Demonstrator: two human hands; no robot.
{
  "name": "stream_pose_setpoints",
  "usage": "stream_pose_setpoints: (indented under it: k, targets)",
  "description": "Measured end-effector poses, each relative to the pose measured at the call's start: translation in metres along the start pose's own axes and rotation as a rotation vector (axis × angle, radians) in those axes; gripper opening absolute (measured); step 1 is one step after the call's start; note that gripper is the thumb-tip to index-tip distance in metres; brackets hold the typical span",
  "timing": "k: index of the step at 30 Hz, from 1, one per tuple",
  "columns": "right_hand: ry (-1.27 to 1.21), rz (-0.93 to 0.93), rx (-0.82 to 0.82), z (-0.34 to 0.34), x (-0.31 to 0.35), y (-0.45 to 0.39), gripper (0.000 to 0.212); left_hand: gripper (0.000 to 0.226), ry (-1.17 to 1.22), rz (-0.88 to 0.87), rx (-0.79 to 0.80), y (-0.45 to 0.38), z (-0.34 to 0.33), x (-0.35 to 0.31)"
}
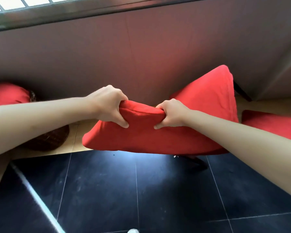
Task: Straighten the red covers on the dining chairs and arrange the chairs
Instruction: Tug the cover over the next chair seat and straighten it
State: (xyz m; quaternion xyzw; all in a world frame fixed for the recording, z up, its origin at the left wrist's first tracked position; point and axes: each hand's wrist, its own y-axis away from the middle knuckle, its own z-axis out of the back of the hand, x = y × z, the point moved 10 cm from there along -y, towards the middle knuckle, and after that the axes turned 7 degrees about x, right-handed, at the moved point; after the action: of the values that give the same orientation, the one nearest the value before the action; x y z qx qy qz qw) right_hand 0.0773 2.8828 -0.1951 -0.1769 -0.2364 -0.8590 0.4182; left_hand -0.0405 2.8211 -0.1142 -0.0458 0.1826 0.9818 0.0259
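Currently on the cover-straightening step: the red cover (158, 132) sits on the middle chair, centre frame, close to the wall (141, 47), and its top edge is bunched into a ridge between both hands. Left hand (107, 106) grips the left end of that ridge, fingers (123, 122) curled over the front, thumb side behind. Right hand (172, 113) grips the right end the same way, curled tight on fabric. Hands are near each other, not touching, with a fold of cloth humped between them. Lower cover looks fairly smooth; the slack is all at the top. One dark chair leg (196, 161) shows below the hem, on the black tile floor (141, 190). Second red-covered chair (7, 93) is at far left, a third (272, 121) just beside on the right; a dark wicker piece (47, 140) sits low left. Next move, my read: pull the hands apart along the edge to flatten the hump, then tug down so the seam seats on the chair back. Arranging chairs looks not yet done, since the middle one sits angled against its neighbours.
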Motion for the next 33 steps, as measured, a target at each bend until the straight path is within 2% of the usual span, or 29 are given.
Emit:
stream_pose_setpoints:
  k: [10, 15, 24, 27, 31, 33]
  targets:
    - [-0.099, -0.023, 0.003, 0.047, -0.052, 0.069, 0.028, 0.044, 0.031, 0.021, -0.015, -0.007, 0.046, -0.102]
    - [-0.188, -0.063, -0.022, 0.069, -0.088, 0.107, 0.029, 0.038, 0.253, 0.059, -0.132, -0.007, 0.061, -0.143]
    - [-0.294, -0.114, -0.075, 0.093, -0.141, 0.158, 0.032, 0.053, 0.586, 0.007, -0.352, -0.003, 0.073, -0.208]
    - [-0.323, -0.130, -0.084, 0.097, -0.151, 0.171, 0.034, 0.070, 0.625, 0.003, -0.404, -0.004, 0.074, -0.220]
    - [-0.329, -0.174, -0.101, 0.102, -0.167, 0.187, 0.037, 0.117, 0.777, -0.015, -0.306, 0.004, 0.044, -0.204]
    - [-0.330, -0.195, -0.108, 0.106, -0.176, 0.196, 0.039, 0.119, 0.746, 0.077, -0.298, 0.017, 0.024, -0.179]
